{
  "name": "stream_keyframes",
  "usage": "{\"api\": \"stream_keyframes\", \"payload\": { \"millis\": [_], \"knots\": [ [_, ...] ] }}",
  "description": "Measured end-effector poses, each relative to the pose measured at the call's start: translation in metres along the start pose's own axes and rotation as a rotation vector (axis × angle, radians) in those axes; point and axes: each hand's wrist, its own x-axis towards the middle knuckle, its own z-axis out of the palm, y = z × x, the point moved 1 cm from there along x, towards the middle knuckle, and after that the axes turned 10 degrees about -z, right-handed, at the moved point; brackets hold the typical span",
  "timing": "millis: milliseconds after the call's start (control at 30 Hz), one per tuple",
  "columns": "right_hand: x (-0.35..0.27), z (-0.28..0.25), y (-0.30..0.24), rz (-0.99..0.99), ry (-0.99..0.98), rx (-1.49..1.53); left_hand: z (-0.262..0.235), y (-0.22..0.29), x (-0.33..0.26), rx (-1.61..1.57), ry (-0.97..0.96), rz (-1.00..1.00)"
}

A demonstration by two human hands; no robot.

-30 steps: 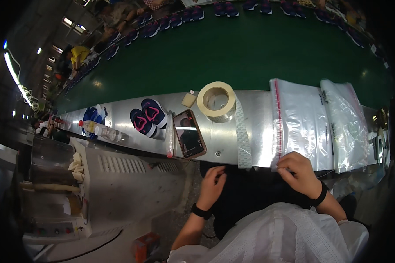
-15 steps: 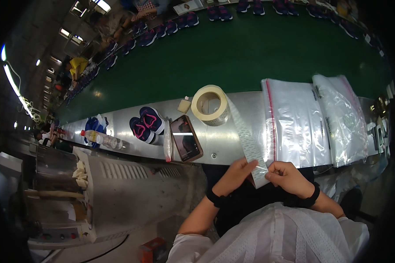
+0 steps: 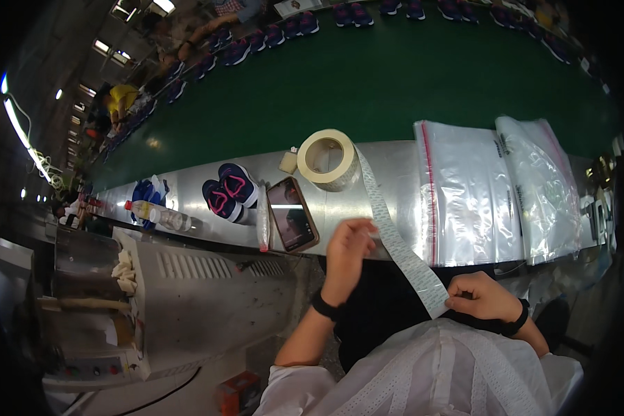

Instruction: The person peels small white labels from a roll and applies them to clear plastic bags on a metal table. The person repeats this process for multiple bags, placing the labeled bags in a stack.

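Observation:
A roll of sticker labels (image 3: 328, 163) stands on the metal table edge, its label strip (image 3: 399, 249) hanging off toward me. My right hand (image 3: 484, 297) pinches the strip's loose end between thumb and fingers, over my lap. My left hand (image 3: 350, 251) is raised at the table's near edge, off the strip, its fingers loosely bent and apart with nothing seen in them. Left of the roll lie a phone (image 3: 292, 216) with its screen lit and a pair of dark sneakers (image 3: 230, 193) with pink trim.
Stacked clear plastic bags (image 3: 468, 197) with a red edge lie on the right. A green conveyor belt (image 3: 409, 83) runs beyond, lined with sneakers (image 3: 353, 14). A plastic bottle (image 3: 171, 219) lies at left, near a metal machine (image 3: 208, 305). A person in yellow (image 3: 123, 100) is far left.
My left hand has let go of the strip and moved up and left toward the roll. My right hand has drawn the strip's end down and right, lengthening the hanging part.

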Motion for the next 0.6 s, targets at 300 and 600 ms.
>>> {"api": "stream_keyframes", "payload": {
  "millis": [300,600],
  "knots": [
    [0.048,0.029,-0.015,-0.305,0.259,-0.125,0.051,0.015,-0.054,0.564,-0.102,0.152],
    [0.032,0.019,-0.008,-0.178,0.119,-0.258,0.03,0.03,-0.035,0.568,0.021,0.106]
  ]
}}
